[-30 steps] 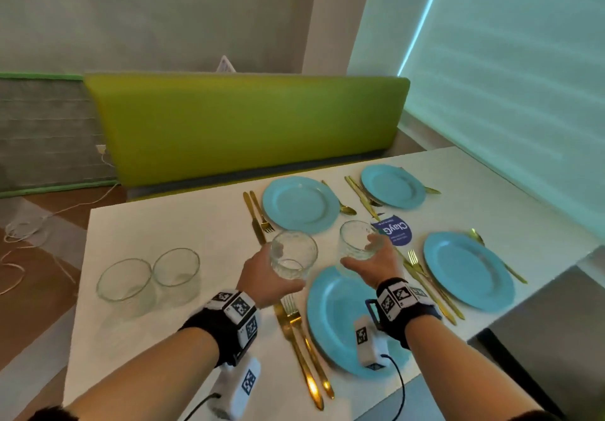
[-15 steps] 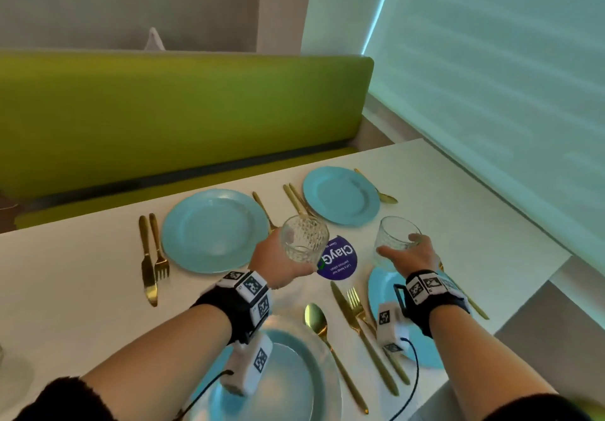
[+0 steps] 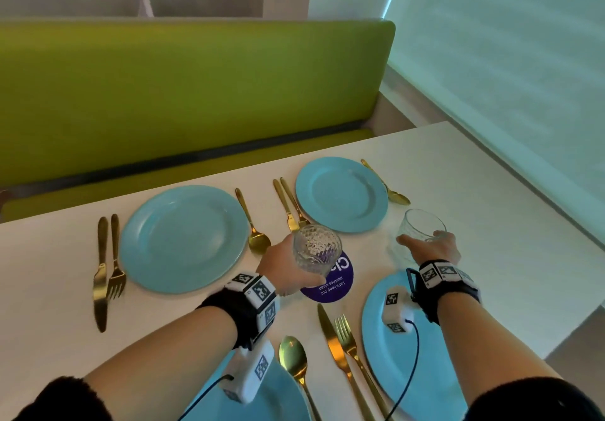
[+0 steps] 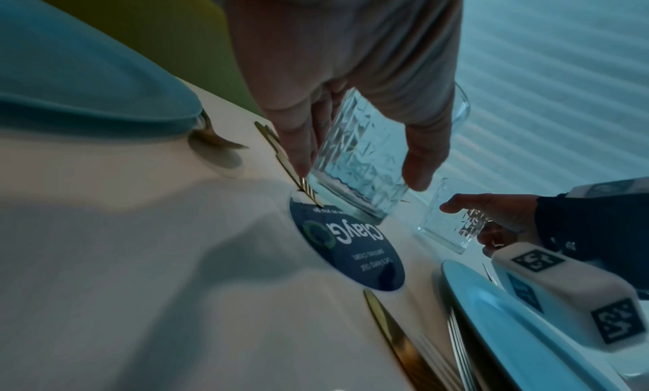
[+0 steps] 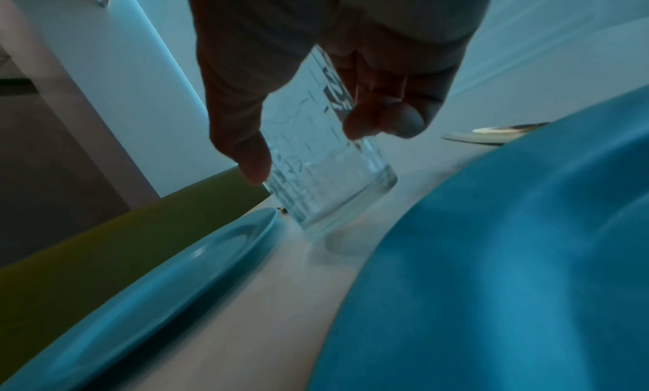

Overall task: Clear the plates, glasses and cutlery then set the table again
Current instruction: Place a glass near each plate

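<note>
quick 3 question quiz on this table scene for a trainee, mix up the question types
1. True or false: the left hand grips a cut-pattern glass above the purple round sticker.
2. Multiple choice: what does the right hand hold? A) a gold fork B) a clear glass C) a blue plate
3. Fill in: the far right plate has a gold ____ lying on its right side.

Key: 1 true; 2 B; 3 spoon
</note>
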`<action>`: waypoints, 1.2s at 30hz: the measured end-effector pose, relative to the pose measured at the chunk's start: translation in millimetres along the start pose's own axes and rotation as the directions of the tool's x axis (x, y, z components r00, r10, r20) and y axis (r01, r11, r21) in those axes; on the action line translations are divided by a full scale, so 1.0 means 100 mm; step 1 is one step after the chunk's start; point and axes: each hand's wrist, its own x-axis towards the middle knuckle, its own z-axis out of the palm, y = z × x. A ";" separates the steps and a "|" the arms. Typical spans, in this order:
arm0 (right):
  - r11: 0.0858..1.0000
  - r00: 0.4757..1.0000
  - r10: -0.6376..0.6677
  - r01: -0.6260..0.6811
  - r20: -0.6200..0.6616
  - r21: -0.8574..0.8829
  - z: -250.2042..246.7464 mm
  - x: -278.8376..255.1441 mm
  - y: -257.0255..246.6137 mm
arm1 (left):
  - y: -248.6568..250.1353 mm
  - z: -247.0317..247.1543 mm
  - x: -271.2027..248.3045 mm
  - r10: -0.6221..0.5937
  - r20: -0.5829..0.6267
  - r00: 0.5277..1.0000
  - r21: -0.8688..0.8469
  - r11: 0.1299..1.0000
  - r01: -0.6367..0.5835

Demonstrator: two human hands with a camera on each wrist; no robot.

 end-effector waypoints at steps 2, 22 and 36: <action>1.000 1.000 0.013 -0.013 -0.013 0.017 0.02 0.06 0.01 | 0.03 0.04 0.05 0.004 0.018 1.000 0.011 1.000 -0.004; 0.996 1.000 0.009 -0.008 -0.010 0.091 0.03 0.28 0.22 | 0.24 0.49 0.23 0.055 0.102 0.993 0.051 0.997 -0.061; 0.998 1.000 0.015 -0.016 0.019 0.066 -0.07 0.14 0.33 | 0.25 0.41 0.10 -0.010 0.152 0.988 0.001 1.000 0.010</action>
